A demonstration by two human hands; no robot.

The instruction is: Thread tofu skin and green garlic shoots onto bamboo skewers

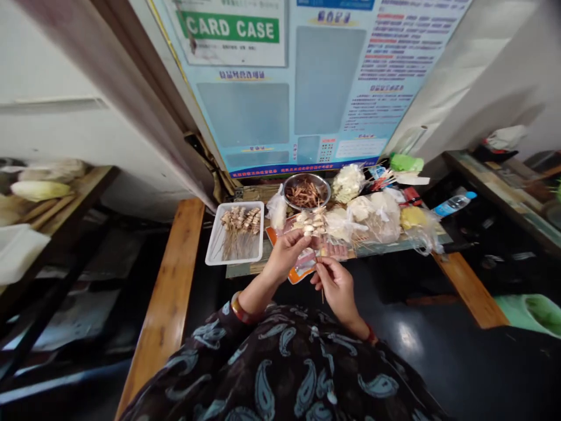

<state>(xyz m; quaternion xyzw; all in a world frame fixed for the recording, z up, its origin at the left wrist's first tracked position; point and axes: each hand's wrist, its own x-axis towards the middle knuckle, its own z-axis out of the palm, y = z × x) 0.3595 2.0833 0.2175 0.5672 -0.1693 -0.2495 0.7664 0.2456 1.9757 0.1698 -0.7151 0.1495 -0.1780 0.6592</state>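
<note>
My left hand (286,252) is closed, its thumb and fingers pinching at pale pieces of food on a thin skewer; the exact piece between the fingertips is too small to make out. Lower and to the right, my right hand (337,287) is closed round the thin wooden skewer (323,296), whose lower end sticks out below the fingers. Just beyond my left fingertips are pale skewered food pieces (314,221). Under both hands lies an orange-edged plastic packet (298,273) with pink food. A white tray (213,248) to the left holds several loaded skewers (242,221).
Behind my hands stands a metal bowl (325,182) of brown strips. Bagged foods (381,219) crowd the table's right side, with a water bottle (456,204) beyond. Wooden benches (169,286) flank the table. A blue notice board (245,114) rises at the back.
</note>
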